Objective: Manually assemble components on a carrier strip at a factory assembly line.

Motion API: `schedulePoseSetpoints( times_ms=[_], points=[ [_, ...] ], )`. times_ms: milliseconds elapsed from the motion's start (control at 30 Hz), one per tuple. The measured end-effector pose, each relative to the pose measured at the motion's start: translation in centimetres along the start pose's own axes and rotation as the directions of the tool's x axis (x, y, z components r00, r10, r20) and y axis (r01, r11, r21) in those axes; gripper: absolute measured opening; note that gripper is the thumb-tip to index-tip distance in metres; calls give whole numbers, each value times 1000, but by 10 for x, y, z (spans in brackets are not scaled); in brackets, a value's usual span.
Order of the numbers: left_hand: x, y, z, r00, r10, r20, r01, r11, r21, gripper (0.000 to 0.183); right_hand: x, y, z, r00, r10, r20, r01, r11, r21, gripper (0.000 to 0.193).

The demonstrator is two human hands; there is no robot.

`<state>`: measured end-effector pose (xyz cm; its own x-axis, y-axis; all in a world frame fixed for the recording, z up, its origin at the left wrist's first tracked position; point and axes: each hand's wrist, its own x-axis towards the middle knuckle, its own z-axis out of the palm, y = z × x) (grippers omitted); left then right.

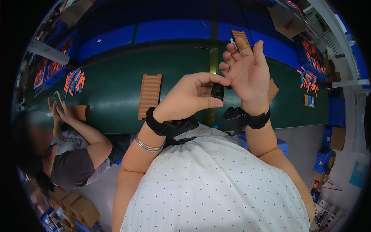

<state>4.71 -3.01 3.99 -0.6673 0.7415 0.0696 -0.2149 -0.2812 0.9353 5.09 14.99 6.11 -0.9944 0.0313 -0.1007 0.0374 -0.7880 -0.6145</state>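
Observation:
My left hand (pixel 181 96) is closed, with a small black block (pixel 217 91) between its thumb and fingers. Its index fingertip reaches the edge of my right palm. My right hand (pixel 249 73) is turned palm up with its fingers apart, and nothing lies in it. One of its fingers has a yellowish wrap (pixel 242 45) near the tip. Each wrist wears a black strap; a black device (pixel 235 115) sits at the right one. To the left of my left hand lies a ribbed orange-brown tray (pixel 150 94). Another such tray (pixel 273 89) is partly hidden behind my right wrist.
A green table (pixel 112 85) spans the view. Orange and blue sticks (pixel 75 82) are piled at the left, more sticks (pixel 308 80) at the right. Blue bins (pixel 311 52) stand behind. At the left a person (pixel 77 154) holds a phone (pixel 58 100) beside another tray (pixel 80 112).

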Motion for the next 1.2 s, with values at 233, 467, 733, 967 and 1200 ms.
schedulePoseSetpoints(
  times_ms=[233,467,733,967,1200],
  points=[
    [-5,1,-2,973,-192,127,204,975,-89,46,17,1,-17,981,191,-36,-177,955,239,41],
    [-3,-6,1,973,-218,75,224,971,-82,38,22,11,-17,938,327,-114,-272,899,343,39],
    [2,-1,9,842,-532,-91,536,844,32,41,26,24,-21,898,409,-162,-333,872,359,38],
    [0,-2,14,865,-497,-64,501,854,143,41,26,29,-26,889,426,-167,-345,864,368,35],
    [-15,-9,11,984,-154,85,106,905,411,44,28,30,-29,872,446,-203,-347,854,387,35]
  ],
)
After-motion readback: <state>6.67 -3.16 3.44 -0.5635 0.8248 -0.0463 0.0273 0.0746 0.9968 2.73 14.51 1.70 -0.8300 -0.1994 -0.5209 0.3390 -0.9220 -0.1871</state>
